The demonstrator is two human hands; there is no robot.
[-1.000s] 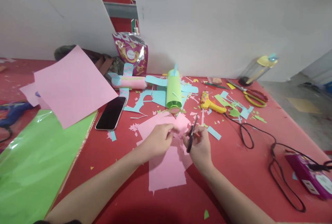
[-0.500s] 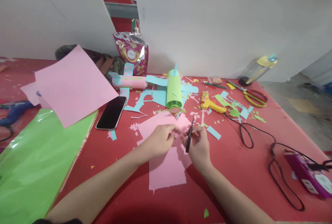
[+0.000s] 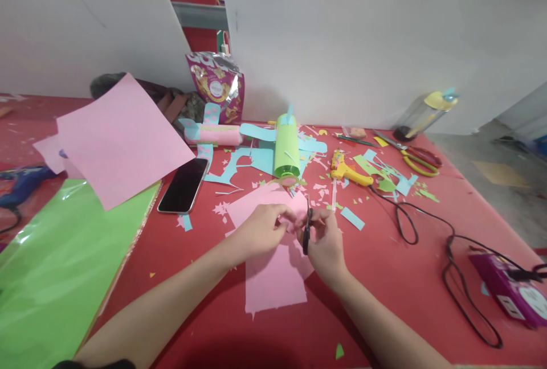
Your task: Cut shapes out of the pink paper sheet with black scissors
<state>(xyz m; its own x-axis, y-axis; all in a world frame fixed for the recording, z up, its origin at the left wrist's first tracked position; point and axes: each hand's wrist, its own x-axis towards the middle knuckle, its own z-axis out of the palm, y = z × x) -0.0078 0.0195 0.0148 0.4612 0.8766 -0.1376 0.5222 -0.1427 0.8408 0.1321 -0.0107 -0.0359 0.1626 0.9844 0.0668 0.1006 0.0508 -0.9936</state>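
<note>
My left hand point(image 3: 267, 228) is closed, thumb and fingers pinching a small pink paper piece point(image 3: 290, 224) over the middle of the table. Right beside it, my right hand point(image 3: 325, 244) is closed around small black scissors point(image 3: 306, 232), whose blades point away from me. The fingertips of both hands nearly meet, and the exact outline of the small piece is hidden by them. Beneath the hands lie pink paper sheets point(image 3: 276, 283) with cut edges. Just beyond stands a green paper tube model point(image 3: 286, 144) with light blue wings.
A phone point(image 3: 183, 185), a pink paper model point(image 3: 220, 135) and a snack bag point(image 3: 217, 84) are on the left. Rightward lie a yellow glue gun point(image 3: 348, 172), large scissors point(image 3: 416, 158), a black cable point(image 3: 448, 244) and a purple power strip point(image 3: 508, 289). Paper scraps litter the red table.
My right hand has turned slightly, and the scissors have shifted a little left, more upright and closer to my left hand. My left hand stays nearly in place.
</note>
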